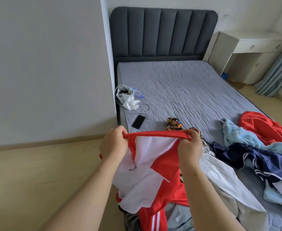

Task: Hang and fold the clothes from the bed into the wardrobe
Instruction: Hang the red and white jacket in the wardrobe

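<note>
Grey quilted mattress (pixel 178 90) lies below a dark grey padded headboard (pixel 163 32).

At the near edge of the mattress, the left hand (pixel 114 144) and right hand (pixel 189 145) each pinch one end of the red elastic band (pixel 153 134) of a red-and-white sports garment (pixel 153 157). The band is stretched taut between them, and the garment hangs above the mattress edge.

Markings on the garment:
- white stripes on the lower red panel;
- a small dark mark on the white lining, not legible.

To the right, touching one another, lie:
- cream trousers (pixel 220 180);
- a navy satin garment with white stripes (pixel 253 157);
- a light blue fleece garment (pixel 241 135).

A black smartphone (pixel 138 122) lies near the left edge.
</note>
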`<state>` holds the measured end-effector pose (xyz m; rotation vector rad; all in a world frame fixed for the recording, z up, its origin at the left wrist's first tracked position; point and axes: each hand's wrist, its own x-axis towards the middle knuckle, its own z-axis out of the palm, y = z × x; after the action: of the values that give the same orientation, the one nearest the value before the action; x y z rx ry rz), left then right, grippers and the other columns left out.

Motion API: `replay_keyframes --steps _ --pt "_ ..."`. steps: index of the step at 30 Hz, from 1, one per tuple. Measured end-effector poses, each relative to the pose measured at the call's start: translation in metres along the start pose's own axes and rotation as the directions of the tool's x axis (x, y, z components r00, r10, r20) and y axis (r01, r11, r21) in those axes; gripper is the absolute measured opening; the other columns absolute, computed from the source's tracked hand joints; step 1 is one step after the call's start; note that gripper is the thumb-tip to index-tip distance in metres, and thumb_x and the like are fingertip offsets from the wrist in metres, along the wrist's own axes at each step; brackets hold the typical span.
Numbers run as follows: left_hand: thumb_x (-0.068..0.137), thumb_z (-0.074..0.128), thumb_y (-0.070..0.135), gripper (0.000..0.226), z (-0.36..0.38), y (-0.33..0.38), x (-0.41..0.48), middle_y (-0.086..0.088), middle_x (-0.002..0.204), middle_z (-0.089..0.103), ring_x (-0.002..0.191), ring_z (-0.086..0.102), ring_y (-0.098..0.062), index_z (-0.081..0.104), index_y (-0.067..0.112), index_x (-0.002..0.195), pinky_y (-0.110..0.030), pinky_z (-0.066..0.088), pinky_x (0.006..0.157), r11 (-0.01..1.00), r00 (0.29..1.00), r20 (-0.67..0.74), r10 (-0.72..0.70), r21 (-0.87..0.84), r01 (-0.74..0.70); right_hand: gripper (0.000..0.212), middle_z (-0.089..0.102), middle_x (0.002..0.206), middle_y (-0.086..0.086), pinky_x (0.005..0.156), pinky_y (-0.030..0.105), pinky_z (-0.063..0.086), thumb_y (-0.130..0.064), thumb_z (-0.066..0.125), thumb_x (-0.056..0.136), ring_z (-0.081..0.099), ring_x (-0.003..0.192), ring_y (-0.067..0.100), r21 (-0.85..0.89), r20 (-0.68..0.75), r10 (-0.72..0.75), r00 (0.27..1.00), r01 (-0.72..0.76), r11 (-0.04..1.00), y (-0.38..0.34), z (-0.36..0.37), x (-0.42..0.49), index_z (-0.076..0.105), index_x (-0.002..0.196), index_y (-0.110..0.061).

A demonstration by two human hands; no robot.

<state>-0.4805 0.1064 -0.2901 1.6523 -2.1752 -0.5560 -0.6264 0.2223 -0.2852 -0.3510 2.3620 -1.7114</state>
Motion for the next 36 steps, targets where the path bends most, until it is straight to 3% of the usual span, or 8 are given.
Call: replay_keyframes --steps 5,10,14,18,22,27,31,36 --pt "0.090 0.046 0.018 0.006 -0.016 -0.023 0.007 -0.003 0.081 0.046 0.079 0.049 -0.029 0.041 0.017 0.086 -0.032 0.036 0.063 0.940 0.979 -0.021 -0.204 -0.282 0.190 0.023 0.055 0.067 -0.011 0.053 0.020 0.036 -0.007 0.048 0.084 0.049 0.062 0.008 0.044 0.117 -0.014 0.993 0.009 0.999 -0.010 0.026 -0.019 0.057 0.083 -0.028" --pt "0.095 0.040 0.014 0.015 -0.031 -0.035 0.001 -0.007 0.082 0.053 0.070 0.054 -0.025 0.039 0.021 0.081 -0.039 0.051 0.056 0.396 0.822 0.256 -0.509 -0.778 0.487 0.018 0.053 0.063 -0.001 0.056 0.028 0.036 -0.016 0.043 0.088 0.048 0.063 0.019 -0.016 0.357 0.055 0.933 -0.053 0.998 -0.006 0.045 -0.034 0.060 0.080 -0.016" --pt "0.094 0.039 0.016 0.018 -0.060 -0.034 -0.011 -0.007 0.062 0.059 0.056 0.057 -0.022 0.056 0.017 0.087 -0.032 0.053 0.054 0.175 0.848 0.285 -0.448 -0.902 0.396 0.025 0.055 0.068 -0.008 0.066 0.028 0.042 -0.013 0.042 0.088 0.051 0.068 0.016 0.110 0.419 -0.032 0.907 -0.016 0.994 -0.027 0.057 -0.034 0.065 0.088 -0.023" --pt "0.091 0.042 0.012 0.050 -0.105 -0.049 -0.035 -0.008 0.041 0.058 0.044 0.061 -0.018 0.065 0.011 0.047 -0.025 0.052 0.049 0.113 0.912 0.144 -0.385 -0.973 0.201 0.030 0.060 0.074 -0.016 0.066 0.023 0.042 -0.010 0.042 0.087 0.054 0.072 0.002 0.227 0.547 -0.163 0.821 0.042 0.973 -0.055 0.079 -0.055 0.061 0.078 -0.032" --pt "0.092 0.049 0.008 0.022 -0.144 -0.085 -0.069 -0.007 0.058 0.066 0.056 0.068 -0.018 0.062 0.008 0.075 -0.029 0.055 0.052 -0.094 0.813 0.032 -0.582 -0.995 -0.029 0.027 0.058 0.060 -0.020 0.061 0.018 0.042 -0.012 0.045 0.088 0.051 0.062 -0.001 0.275 0.725 -0.211 0.656 0.005 0.961 -0.065 0.108 -0.104 0.061 0.072 -0.028" --pt "0.093 0.049 0.007 0.019 -0.182 -0.140 -0.138 -0.005 0.070 0.070 0.069 0.070 -0.016 0.062 0.011 0.078 -0.032 0.059 0.059 -0.035 0.581 -0.135 -0.802 -0.962 -0.272 0.029 0.065 0.073 -0.023 0.061 0.004 0.044 -0.010 0.046 0.089 0.058 0.069 -0.011 0.324 0.905 -0.286 0.316 -0.073 0.943 -0.072 0.135 -0.191 0.063 0.082 -0.031" --pt "0.093 0.051 0.008 0.012 -0.203 -0.176 -0.195 0.000 0.064 0.069 0.063 0.068 -0.013 0.057 0.015 0.085 -0.031 0.058 0.055 0.087 0.324 -0.223 -0.920 -0.918 -0.387 0.025 0.067 0.083 -0.016 0.066 0.012 0.047 -0.012 0.046 0.092 0.060 0.076 -0.002 0.270 0.963 -0.267 0.043 -0.088 0.959 -0.071 0.142 -0.259 0.066 0.093 -0.026" --pt "0.092 0.047 0.002 0.012 -0.223 -0.211 -0.225 -0.006 0.071 0.068 0.074 0.069 -0.023 0.058 0.006 0.096 -0.037 0.058 0.061 0.194 0.211 -0.307 -0.928 -0.882 -0.430 0.039 0.064 0.060 -0.021 0.051 0.006 0.044 -0.009 0.045 0.090 0.056 0.055 -0.009 0.276 0.958 -0.280 -0.061 -0.066 0.959 -0.075 0.156 -0.308 0.067 0.065 -0.029"
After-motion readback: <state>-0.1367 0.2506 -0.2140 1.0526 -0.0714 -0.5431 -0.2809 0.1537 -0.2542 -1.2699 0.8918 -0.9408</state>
